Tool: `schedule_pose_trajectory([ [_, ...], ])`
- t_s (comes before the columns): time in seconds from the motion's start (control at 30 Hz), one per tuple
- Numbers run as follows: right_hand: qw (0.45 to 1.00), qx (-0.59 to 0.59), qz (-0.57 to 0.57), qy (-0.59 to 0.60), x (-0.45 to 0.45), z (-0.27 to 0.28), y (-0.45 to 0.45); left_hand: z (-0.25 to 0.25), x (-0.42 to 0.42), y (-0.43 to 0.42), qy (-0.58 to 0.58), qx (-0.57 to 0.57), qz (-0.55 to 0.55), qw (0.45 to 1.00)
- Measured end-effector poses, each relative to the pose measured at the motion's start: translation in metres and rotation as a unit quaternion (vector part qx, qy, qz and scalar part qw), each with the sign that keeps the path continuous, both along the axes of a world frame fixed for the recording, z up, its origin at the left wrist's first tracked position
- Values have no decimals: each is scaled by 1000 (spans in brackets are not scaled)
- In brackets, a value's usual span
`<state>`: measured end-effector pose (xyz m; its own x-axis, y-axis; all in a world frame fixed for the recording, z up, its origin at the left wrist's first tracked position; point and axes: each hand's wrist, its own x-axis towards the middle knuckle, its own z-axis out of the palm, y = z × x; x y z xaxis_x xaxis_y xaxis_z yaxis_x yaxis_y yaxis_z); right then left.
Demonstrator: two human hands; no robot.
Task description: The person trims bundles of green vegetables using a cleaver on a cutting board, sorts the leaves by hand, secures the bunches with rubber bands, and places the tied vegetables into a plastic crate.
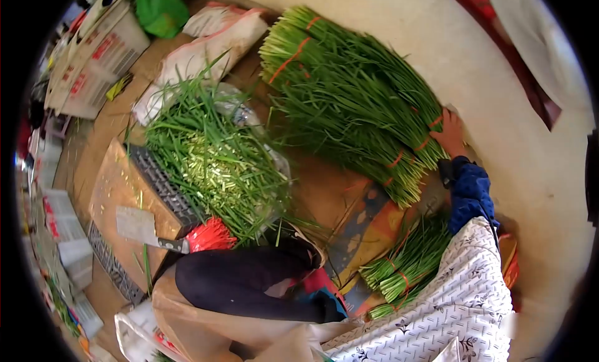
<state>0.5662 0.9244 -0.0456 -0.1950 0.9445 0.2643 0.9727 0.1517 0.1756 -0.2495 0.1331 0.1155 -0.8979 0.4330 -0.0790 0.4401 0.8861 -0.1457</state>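
My right hand (450,136) reaches out from a blue sleeve at the right. Its fingers are closed on the banded end of a bundle of garlic chives (399,94) at the edge of a large pile. Orange-red bands tie the bundles in this pile. Nearer my body, a smaller group of tied garlic chives (399,268) lies on the floor beside my leg. My left hand is out of sight.
Loose leaves and cut pale stalks form a heap (218,156) on clear plastic. A cleaver (136,225) rests on a wooden board (115,200), near a pile of red bands (212,235). White sacks (212,44), a foam box (100,56) and a green bag (161,11) stand behind.
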Motion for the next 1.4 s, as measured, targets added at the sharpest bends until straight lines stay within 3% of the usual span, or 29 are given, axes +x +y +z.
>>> schedule_pose_trajectory([
  [0.03,1000,-27,-3,12,1,2,0,8,6,20,3,4,-1,1000],
  [0.1,998,-57,-8,11,16,-4,9,7,9,60,-8,180,-84,980],
  [0.13,998,-24,54,9,28,-11,20,20,17,92,28,106,-102,989],
  [0.17,997,-68,43,19,27,3,26,38,49,165,-40,256,-119,959],
  [0.2,993,-114,26,28,17,18,23,29,8,158,-46,132,-102,985],
  [0.23,991,-118,14,68,9,37,17,6,-13,148,-65,229,-113,965],
  [0.27,987,-120,0,111,-11,66,5,5,0,193,-88,276,-169,942],
  [0.3,960,-231,-40,152,-37,108,-6,23,52,261,-79,317,-208,922],
  [0.37,863,-352,-62,358,-45,136,-32,37,85,327,-66,252,-376,889],
  [0.47,643,-452,-119,607,-122,201,-115,50,157,421,-6,233,-610,757],
  [0.53,500,-482,-173,698,-177,213,-168,58,202,456,0,226,-693,684],
  [0.6,355,-564,-136,733,-227,207,-198,69,238,475,20,242,-765,597],
  [0.63,360,-571,-110,730,-258,206,-213,76,243,477,21,241,-783,574],
  [0.67,282,-634,-69,717,-292,226,-228,81,244,477,21,237,-799,552],
  [0.73,320,-647,29,692,-349,190,-238,74,225,469,23,255,-788,561],
  [0.77,357,-590,232,686,-382,187,-245,83,204,459,32,312,-761,568],
  [0.87,186,-691,159,680,-499,176,-243,128,130,405,149,345,-677,633],
  [0.93,371,-668,345,545,-564,132,-219,156,91,366,233,349,-567,709],
  [0.97,609,-437,440,494,-596,105,-233,164,72,344,201,344,-502,768],
  [1.0,773,-150,481,387,-620,80,-248,165,55,331,205,349,-473,783],
  [1.13,821,-141,510,214,-654,42,-277,128,9,304,83,249,-364,894],
  [1.23,850,-155,479,158,-664,40,-289,62,-12,302,51,243,-347,904],
  [1.4,848,-188,422,260,-650,45,-241,28,-7,339,20,200,-348,916],
])
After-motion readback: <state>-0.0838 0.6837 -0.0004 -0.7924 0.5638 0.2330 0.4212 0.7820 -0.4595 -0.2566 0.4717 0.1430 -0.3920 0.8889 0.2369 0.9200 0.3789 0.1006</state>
